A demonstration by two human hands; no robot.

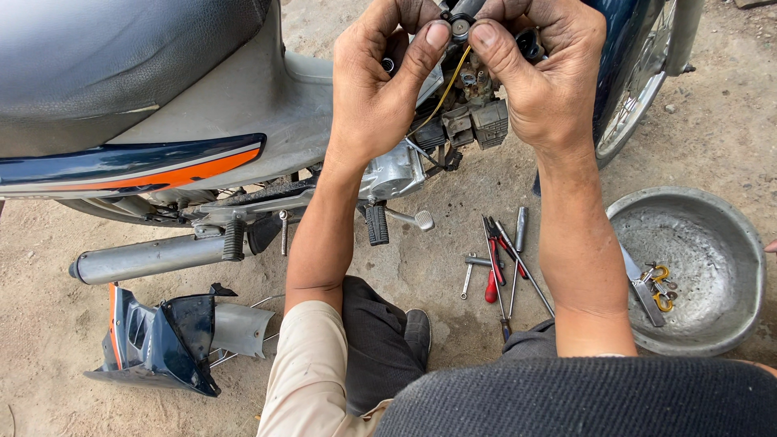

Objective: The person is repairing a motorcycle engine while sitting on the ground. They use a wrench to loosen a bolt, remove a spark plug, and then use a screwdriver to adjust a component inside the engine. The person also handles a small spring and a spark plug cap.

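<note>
Sandy ground (pixel 421 275) lies under a dark blue motorbike (pixel 162 105) with its side cover off. Both hands are up at the far side, close together by the engine. The left hand (pixel 380 81) and the right hand (pixel 542 73) pinch a small round black part (pixel 460 26) between thumbs and fingers. A thin yellow wire (pixel 443 93) hangs from it. Screwdrivers (pixel 502 263) lie near the right arm. A dented metal bowl (pixel 712 218) sits at the right. The loose blue cover (pixel 162 340) lies near left.

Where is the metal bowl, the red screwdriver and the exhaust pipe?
metal bowl (pixel 732 235): head view, on its right rim.
red screwdriver (pixel 491 287): head view, on its red handle.
exhaust pipe (pixel 150 257): head view, middle of the silver tube.
</note>
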